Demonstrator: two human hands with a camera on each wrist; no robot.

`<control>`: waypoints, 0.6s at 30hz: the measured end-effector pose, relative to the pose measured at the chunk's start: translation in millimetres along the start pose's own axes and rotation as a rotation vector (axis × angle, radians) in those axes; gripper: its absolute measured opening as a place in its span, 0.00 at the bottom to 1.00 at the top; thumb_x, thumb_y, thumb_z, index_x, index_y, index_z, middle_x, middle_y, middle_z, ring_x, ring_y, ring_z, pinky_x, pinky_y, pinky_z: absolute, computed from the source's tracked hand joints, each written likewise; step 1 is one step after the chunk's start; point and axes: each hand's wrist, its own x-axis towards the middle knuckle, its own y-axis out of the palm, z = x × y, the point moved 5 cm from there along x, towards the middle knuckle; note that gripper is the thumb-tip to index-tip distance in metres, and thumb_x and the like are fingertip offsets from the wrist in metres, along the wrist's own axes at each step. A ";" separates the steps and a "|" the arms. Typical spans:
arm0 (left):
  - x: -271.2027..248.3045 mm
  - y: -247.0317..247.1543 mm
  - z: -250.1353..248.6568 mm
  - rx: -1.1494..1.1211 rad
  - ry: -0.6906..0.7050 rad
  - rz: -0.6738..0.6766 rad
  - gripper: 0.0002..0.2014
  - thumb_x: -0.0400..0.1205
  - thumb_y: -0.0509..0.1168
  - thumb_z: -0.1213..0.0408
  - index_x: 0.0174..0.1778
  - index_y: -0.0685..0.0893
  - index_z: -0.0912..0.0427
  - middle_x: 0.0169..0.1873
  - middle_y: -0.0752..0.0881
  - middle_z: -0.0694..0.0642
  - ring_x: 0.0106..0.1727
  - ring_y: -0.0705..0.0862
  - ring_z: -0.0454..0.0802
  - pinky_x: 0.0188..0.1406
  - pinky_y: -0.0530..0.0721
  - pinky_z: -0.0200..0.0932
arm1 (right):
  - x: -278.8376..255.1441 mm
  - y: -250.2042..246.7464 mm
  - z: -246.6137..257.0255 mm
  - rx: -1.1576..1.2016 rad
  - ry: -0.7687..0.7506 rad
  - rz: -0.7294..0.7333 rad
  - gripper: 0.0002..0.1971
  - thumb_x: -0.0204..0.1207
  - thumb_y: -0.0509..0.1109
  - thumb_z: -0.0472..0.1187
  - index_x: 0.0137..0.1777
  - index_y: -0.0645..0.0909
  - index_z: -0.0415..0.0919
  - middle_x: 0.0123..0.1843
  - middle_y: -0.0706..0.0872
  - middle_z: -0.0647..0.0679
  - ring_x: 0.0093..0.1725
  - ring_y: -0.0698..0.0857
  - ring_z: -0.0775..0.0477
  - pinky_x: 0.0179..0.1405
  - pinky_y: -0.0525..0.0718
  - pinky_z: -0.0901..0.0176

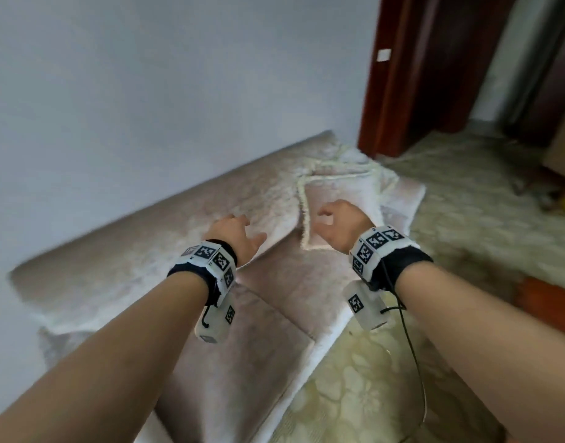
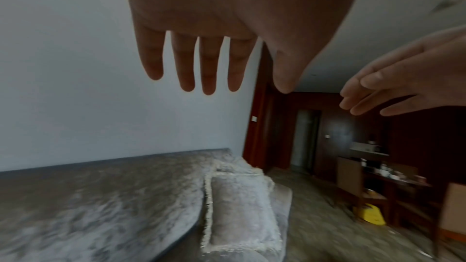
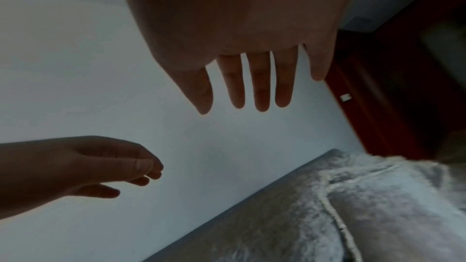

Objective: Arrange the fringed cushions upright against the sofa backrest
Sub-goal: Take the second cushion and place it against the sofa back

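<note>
— What is nearest to you?

— My two bare forearms, each with a white wrist band printed with black square markers (image 1: pixel 210 260). Past them my left hand (image 1: pixel 234 233) is held above the sofa, fingers (image 2: pixel 209 63) straight and spread, holding nothing. My right hand (image 1: pixel 340 223) is beside it, apart from it, fingers (image 3: pixel 259 81) also straight and loose, gripping nothing.

— Do they touch anything?

— Neither touches anything that I can see; both hang in the air over the seat.

— What is under them?

— The pale beige plush sofa seat (image 1: pixel 294 286), its front edge running along a cream floral-patterned floor (image 1: pixel 364 394). My left hand is over the line where seat meets the beige velvety sofa backrest (image 1: pixel 131 241).

— And the cushions?

— Just beyond my right hand, a beige square cushion with a cream fringed border (image 1: pixel 338 190) lies flat on the seat toward the sofa's far end, one side close to the backrest. It is not upright. Behind it, at the far end, a second fringed cushion (image 1: pixel 348 155) shows; it is too blurred to say how it sits.

— Further off?

— A plain white wall (image 1: pixel 178 91) rises behind the backrest. Past the sofa's far end stands a dark red-brown wooden door frame (image 1: pixel 389 91), and beyond it on the floor a small yellow object (image 2: pixel 370 214), blurred.
</note>
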 end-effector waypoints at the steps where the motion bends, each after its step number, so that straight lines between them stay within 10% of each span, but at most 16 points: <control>1: 20.6 8.5 -20.3 0.002 0.049 0.020 0.30 0.89 0.61 0.41 0.84 0.74 0.54 0.84 0.73 0.57 0.81 0.76 0.61 0.77 0.77 0.55 | 8.4 -5.8 -20.8 0.000 0.046 -0.024 0.22 0.80 0.66 0.55 0.69 0.79 0.45 0.73 0.77 0.47 0.68 0.79 0.43 0.66 0.78 0.53; 18: 336.4 83.2 -281.6 -0.060 0.284 0.091 0.32 0.89 0.62 0.41 0.86 0.72 0.55 0.85 0.73 0.60 0.84 0.74 0.62 0.83 0.75 0.57 | 236.4 -120.0 -279.1 -0.063 0.307 -0.142 0.23 0.82 0.64 0.55 0.73 0.76 0.47 0.77 0.74 0.48 0.71 0.77 0.43 0.68 0.77 0.50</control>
